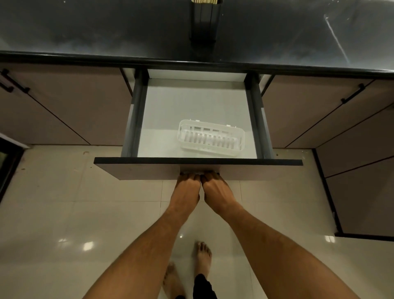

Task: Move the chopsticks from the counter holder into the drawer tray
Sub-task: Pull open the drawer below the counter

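Both hands, left hand (187, 184) and right hand (214, 185), grip tight on the drawer (198, 169) front, holding it open. The white tray (210, 138) sits inside, empty. The chopsticks (204, 1) wait in the holder (204, 25) on the surface (85, 32).

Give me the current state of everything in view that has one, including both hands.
Drawer: pulled open.
White tray: lying in the drawer, empty, near its front right.
Chopstick holder: upright on the counter, chopstick tips showing at its top.
Left hand: curled on the drawer front handle.
Right hand: curled on the same handle, beside the left.
Neighbouring cabinet fronts: closed.
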The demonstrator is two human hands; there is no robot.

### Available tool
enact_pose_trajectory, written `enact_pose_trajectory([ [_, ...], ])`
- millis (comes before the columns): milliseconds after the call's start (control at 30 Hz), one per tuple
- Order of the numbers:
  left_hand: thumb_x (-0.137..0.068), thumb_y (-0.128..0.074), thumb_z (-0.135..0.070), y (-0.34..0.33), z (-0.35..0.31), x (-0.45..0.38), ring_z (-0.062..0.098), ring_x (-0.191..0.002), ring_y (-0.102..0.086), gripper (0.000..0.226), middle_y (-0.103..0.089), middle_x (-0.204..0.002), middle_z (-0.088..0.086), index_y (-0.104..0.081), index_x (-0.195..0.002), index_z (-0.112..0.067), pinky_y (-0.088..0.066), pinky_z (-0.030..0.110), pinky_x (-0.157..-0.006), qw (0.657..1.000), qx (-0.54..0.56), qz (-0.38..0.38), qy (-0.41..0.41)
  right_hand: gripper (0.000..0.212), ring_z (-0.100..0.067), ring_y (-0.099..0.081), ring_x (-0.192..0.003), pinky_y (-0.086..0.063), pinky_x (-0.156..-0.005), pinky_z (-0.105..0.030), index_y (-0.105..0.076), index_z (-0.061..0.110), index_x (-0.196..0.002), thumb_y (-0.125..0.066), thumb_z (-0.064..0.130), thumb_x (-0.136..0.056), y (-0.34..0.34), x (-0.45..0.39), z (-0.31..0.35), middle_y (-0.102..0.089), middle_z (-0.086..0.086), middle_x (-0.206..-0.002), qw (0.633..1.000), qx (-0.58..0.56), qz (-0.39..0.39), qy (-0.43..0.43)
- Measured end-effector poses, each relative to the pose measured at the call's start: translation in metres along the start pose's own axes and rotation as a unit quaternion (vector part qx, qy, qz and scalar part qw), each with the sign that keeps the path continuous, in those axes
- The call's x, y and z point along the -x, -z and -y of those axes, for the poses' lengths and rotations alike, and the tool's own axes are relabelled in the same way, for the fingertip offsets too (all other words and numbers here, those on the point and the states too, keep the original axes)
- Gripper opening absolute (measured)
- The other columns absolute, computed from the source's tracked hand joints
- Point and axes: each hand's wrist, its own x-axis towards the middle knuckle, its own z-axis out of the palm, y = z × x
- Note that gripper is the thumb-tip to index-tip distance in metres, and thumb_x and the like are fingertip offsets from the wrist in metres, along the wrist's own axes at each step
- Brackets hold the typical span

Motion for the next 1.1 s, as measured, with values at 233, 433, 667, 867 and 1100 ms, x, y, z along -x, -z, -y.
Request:
enact_pose_trajectory([
  [233, -0.088, -0.065, -0.005, 0.047, -0.017, 0.013, 0.024, -0.098, -0.067, 0.026, -0.072, -0.105, 0.008, -0.069, -0.113, -0.009, -0.050, 0.034, -0.101, 0.986, -0.063, -0.100, -0.121, 0.030, -0.025, -0.064, -0.103, -0.056, -0.096, -0.036, -0.064, 0.006, -0.124, -0.060, 0.005, -0.094, 0.043, 0.017, 0.001, -0.068, -0.011, -0.115, 0.993, 0.046, -0.081, 0.073],
  [433, -0.087, -0.059, -0.007, 0.088, -0.030, 0.003, 0.025, -0.092, -0.065, 0.027, -0.071, -0.102, 0.012, -0.068, -0.112, -0.004, -0.051, 0.035, -0.097, 0.957, -0.072, -0.184, -0.210, 0.028, -0.024, -0.064, -0.091, -0.058, -0.083, -0.035, -0.065, 0.005, -0.118, -0.063, 0.003, -0.091, 0.085, 0.014, -0.004, -0.069, -0.012, -0.106, 0.983, 0.058, -0.149, 0.093],
  [667, -0.086, -0.062, -0.002, 0.121, -0.044, -0.034, 0.027, -0.096, -0.062, 0.027, -0.068, -0.103, 0.011, -0.065, -0.112, -0.004, -0.048, 0.035, -0.097, 0.959, -0.080, -0.236, -0.133, 0.028, -0.025, -0.062, -0.100, -0.056, -0.088, -0.035, -0.061, 0.005, -0.126, -0.055, 0.013, -0.099, 0.122, -0.010, -0.023, -0.068, -0.012, -0.117, 0.984, 0.094, -0.151, 0.023],
  [867, -0.087, -0.066, -0.004, 0.123, -0.037, -0.063, 0.026, -0.094, -0.064, 0.024, -0.069, -0.102, 0.011, -0.065, -0.111, -0.004, -0.052, 0.037, -0.095, 0.973, -0.056, -0.215, -0.062, 0.033, -0.023, -0.059, -0.106, -0.054, -0.092, -0.032, -0.054, 0.006, -0.132, -0.047, 0.020, -0.104, 0.133, -0.037, -0.053, -0.064, -0.010, -0.124, 0.990, 0.079, -0.118, -0.008],
  [1100, -0.092, -0.063, -0.005, 0.113, -0.013, -0.101, 0.028, -0.099, -0.065, 0.024, -0.069, -0.105, 0.012, -0.064, -0.115, -0.002, -0.051, 0.038, -0.098, 0.980, -0.065, -0.186, -0.009, 0.025, -0.019, -0.054, -0.101, -0.050, -0.092, -0.028, -0.052, 0.007, -0.125, -0.047, 0.011, -0.101, 0.123, -0.074, -0.091, -0.059, -0.009, -0.118, 0.993, 0.075, -0.063, -0.069],
])
